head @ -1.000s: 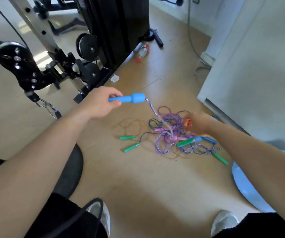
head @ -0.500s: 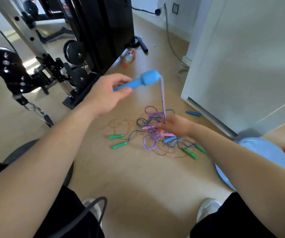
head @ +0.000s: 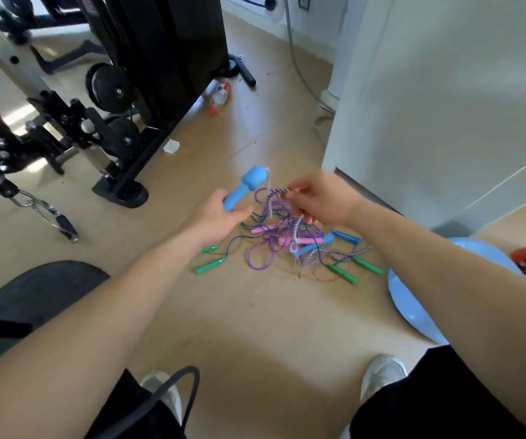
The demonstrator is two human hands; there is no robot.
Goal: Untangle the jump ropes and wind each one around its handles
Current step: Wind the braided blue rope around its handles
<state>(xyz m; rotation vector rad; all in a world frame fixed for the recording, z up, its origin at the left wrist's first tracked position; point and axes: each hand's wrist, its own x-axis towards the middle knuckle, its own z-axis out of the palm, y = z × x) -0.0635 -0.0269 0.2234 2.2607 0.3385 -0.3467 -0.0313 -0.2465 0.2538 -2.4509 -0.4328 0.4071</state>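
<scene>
My left hand [head: 220, 217] grips a light blue jump-rope handle [head: 246, 188] held up above the floor, its thick end pointing up. A purple-and-white braided rope [head: 276, 193] runs from that handle to my right hand [head: 322, 198], which pinches it. Below both hands a tangled pile of jump ropes [head: 287, 245] lies on the wooden floor: purple and dark green cords, pink handles [head: 310, 241], a blue handle [head: 345, 237] and several green handles [head: 210, 266].
A black cable weight machine [head: 147, 74] with pulleys stands at the left and back. A white wall corner [head: 382, 122] rises at the right. A light blue ball [head: 413, 302] rests at the right, a black disc [head: 33, 289] at the left. My shoes [head: 382, 375] are below.
My right hand has risen from the pile and pulled the braided rope up toward the handle. My left hand has lowered and come closer to the right hand.
</scene>
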